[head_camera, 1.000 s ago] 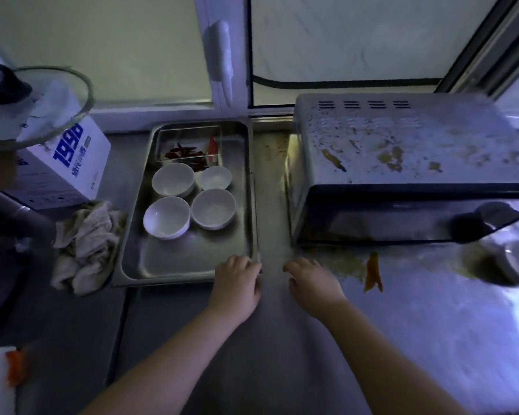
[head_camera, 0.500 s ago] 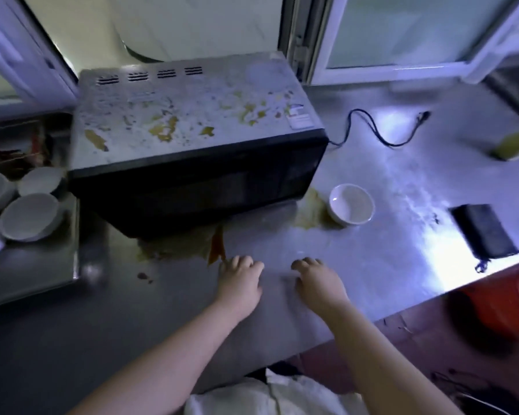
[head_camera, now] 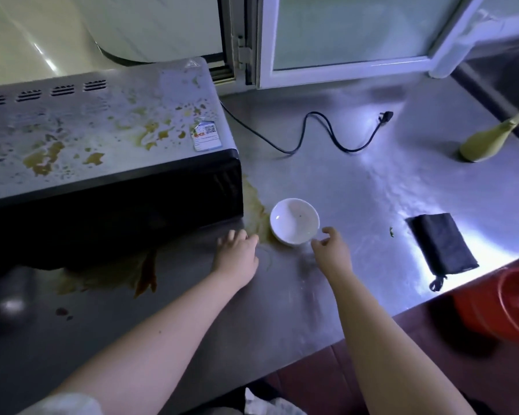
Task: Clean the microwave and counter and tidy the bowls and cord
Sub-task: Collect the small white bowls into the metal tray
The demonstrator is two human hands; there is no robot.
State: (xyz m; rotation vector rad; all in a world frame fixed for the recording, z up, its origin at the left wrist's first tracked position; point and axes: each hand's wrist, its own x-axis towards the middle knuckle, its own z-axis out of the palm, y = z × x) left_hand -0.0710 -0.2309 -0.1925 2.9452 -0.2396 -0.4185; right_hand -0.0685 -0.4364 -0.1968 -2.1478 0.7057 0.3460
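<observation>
White bowl (head_camera: pixel 294 220) upright on stained steel counter (head_camera: pixel 357 190).
Cord (head_camera: pixel 288 151) lies 9-3, plug (head_camera: pixel 385 116) at 3; my L hand (head_camera: pixel 237 253) flat, R hand (head_camera: pixel 331 250) loose by bowl.

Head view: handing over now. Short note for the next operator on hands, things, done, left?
Hands: left hand open, resting on the counter by the microwave; right hand open, fingers at the rim of the white bowl, no grip yet.
Things: microwave top stained; brown spill beside the bowl and under the microwave front; cord loose, unplugged, further back; black cloth at the right edge.
Done: nothing visible. Left: wipe microwave and counter, tidy bowl and cord.
</observation>
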